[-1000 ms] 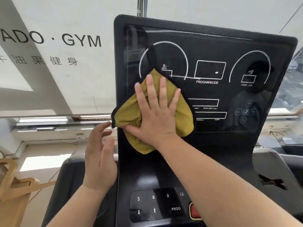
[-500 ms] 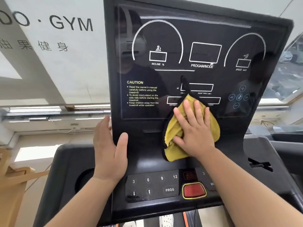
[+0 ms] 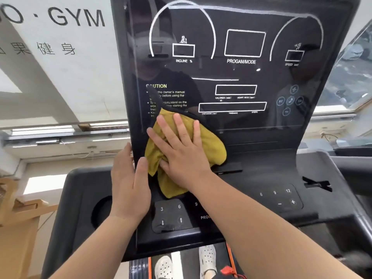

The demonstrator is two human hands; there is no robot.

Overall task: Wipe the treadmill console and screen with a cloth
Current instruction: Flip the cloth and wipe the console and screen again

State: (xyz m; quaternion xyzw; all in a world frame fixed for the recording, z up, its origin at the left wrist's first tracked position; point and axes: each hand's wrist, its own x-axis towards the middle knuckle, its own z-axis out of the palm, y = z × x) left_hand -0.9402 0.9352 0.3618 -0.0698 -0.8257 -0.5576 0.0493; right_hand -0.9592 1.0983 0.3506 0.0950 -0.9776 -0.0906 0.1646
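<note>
The black treadmill screen [image 3: 241, 81] stands upright with white gauge outlines and a caution text at its lower left. A yellow cloth [image 3: 209, 146] lies pressed flat against the screen's lower left part, under my right hand [image 3: 181, 150], whose fingers are spread over it. The cloth's black-edged corner covers part of the caution text. My left hand [image 3: 128, 182] rests with straight fingers on the screen's left edge, thumb on the front face. Below lies the console's button panel [image 3: 171, 216] with numbers and arrows, partly hidden by my right forearm.
A round cup holder [image 3: 100, 212] sits in the console's left wing, and a slot [image 3: 316, 184] in the right wing. A second button pad [image 3: 281, 198] lies at the right. My feet in white shoes [image 3: 187, 262] stand on the belt below. A white wall sign hangs behind, left.
My right hand has slid the cloth left across the lower screen, from below the middle readouts to the caution text. The left hand stays on the screen's left edge.
</note>
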